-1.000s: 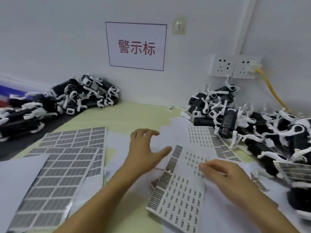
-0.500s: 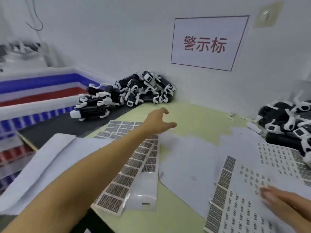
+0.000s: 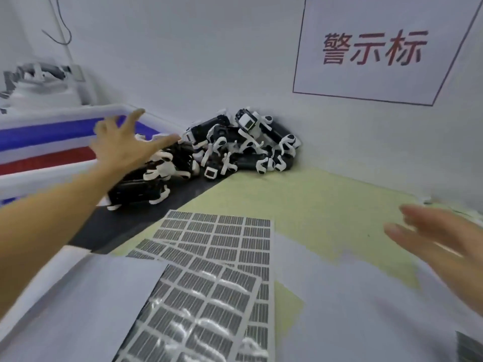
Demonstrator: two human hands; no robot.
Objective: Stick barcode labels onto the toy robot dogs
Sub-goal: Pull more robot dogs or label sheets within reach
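The left hand (image 3: 122,145) is stretched out over the left side of the table, its fingers (image 3: 134,116) spread wide apart and straight, holding nothing. It overlaps the near edge of the pile of toy robot dogs (image 3: 222,150), which lies heaped in the corner against the wall, black bodies and white legs tangled together; whether a fingertip touches a dog cannot be told from this view (the hand is somewhat blurred). The nearest dog (image 3: 138,192) lies on its side just beneath the wrist, on a dark strip of the table surface (image 3: 109,226).

The right hand (image 3: 441,246) hangs over the right side of the table, fingers extended and slightly apart, empty, and well apart from the pile. It is blurred too.

Between the two hands, nearer the person, lie the barcode label sheets (image 3: 222,239): one flat grid of grey labels on the yellow-green table top (image 3: 326,205), and a second glossy sheet (image 3: 193,309) overlapping its near end. Plain white paper sheets (image 3: 78,304) lie to either side of them. Nothing lies between the left hand and the dogs.

On the wall above the pile hangs a white sign (image 3: 376,48) with red characters. Left of the hand runs a white rim with blue and red bands (image 3: 47,145).
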